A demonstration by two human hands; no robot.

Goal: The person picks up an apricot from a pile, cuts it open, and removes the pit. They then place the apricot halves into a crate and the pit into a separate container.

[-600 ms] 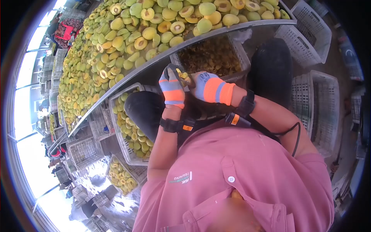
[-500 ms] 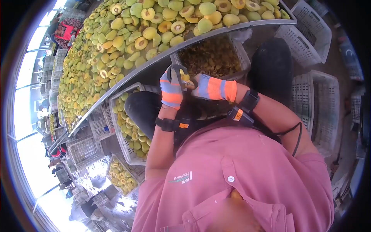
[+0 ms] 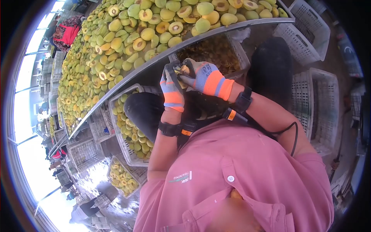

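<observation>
My left hand [image 3: 172,83], in a grey-palmed glove with orange bands, is closed around a piece of apricot [image 3: 184,70]. My right hand [image 3: 201,75], gloved alike, presses against the same fruit from the right with fingers bent. Any small tool between those fingers is hidden. Both hands meet just below the metal rim [image 3: 154,58] of a table heaped with green-yellow apricot halves [image 3: 116,48]. Beneath them is a crate [image 3: 242,58] holding brown scraps.
A white crate of apricot halves [image 3: 135,133] stands beside my left knee, another crate [image 3: 123,178] farther back. Stacked crates [image 3: 303,33] and a tall crate [image 3: 324,110] are on the right. A person in a red garment [image 3: 68,33] is at the far left.
My right hand has turned and moved slightly left and up, its fingers now curled over the fruit. My left hand has tilted and stays around the fruit.
</observation>
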